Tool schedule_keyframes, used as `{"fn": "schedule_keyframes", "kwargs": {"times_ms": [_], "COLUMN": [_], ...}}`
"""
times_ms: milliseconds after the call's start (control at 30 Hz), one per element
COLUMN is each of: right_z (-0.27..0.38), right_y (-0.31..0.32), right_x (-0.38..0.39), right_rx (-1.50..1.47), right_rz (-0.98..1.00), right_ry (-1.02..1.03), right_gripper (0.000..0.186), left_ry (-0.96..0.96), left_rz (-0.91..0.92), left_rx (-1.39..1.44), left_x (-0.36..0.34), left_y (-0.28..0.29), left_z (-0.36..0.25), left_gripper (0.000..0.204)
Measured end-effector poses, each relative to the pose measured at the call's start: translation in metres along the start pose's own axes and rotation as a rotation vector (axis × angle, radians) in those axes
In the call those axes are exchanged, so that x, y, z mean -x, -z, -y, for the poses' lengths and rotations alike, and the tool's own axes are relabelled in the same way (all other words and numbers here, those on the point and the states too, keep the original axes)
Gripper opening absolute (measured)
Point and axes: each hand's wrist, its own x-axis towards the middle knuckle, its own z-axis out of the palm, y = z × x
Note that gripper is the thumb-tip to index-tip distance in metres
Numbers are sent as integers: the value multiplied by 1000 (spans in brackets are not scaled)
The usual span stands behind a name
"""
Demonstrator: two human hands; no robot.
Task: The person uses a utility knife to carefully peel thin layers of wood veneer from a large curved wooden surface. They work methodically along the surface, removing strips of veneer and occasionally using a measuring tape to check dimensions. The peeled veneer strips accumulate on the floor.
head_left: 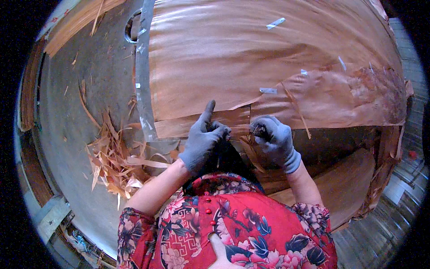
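Observation:
My left hand (204, 139), in a grey glove, has its index finger pointed forward over the near edge of a wrinkled brown veneer-like sheet (233, 49); the other fingers are curled, their contents hidden. My gloved right hand (273, 143) is closed in a pinch at the same edge, just right of a seam in a narrow brown strip (228, 120); what it grips is too small to make out. Short pale tape pieces (268, 90) are stuck on the sheet.
A grey bar (144, 76) runs along the sheet's left side. A pile of thin brown scraps (114, 166) lies on the grey surface (71, 125) at left. Stacked sheets (33, 80) stand at the far left. More brown sheeting (340, 179) lies below the right edge, beside a slatted surface (403, 193).

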Motion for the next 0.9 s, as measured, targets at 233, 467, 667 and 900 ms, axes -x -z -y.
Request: {"fn": "schedule_keyframes", "kwargs": {"times_ms": [233, 467, 667, 900], "right_z": [-4, 0, -1, -7], "right_y": [-6, 1, 0, 0], "right_x": [7, 10, 9, 16], "right_rx": [86, 480, 378, 310], "right_rz": [-9, 14, -1, -96], "right_ry": [54, 303, 244, 204], "right_gripper": [19, 11, 16, 22], "left_ry": [-258, 259, 8, -28], "left_rz": [-25, 23, 82, 93], "left_rx": [-122, 133, 9, 195], "left_x": [-2, 6, 4, -2], "left_y": [-9, -18, -13, -6], "left_z": [17, -17, -7, 6], "left_gripper": [79, 79, 81, 80]}}
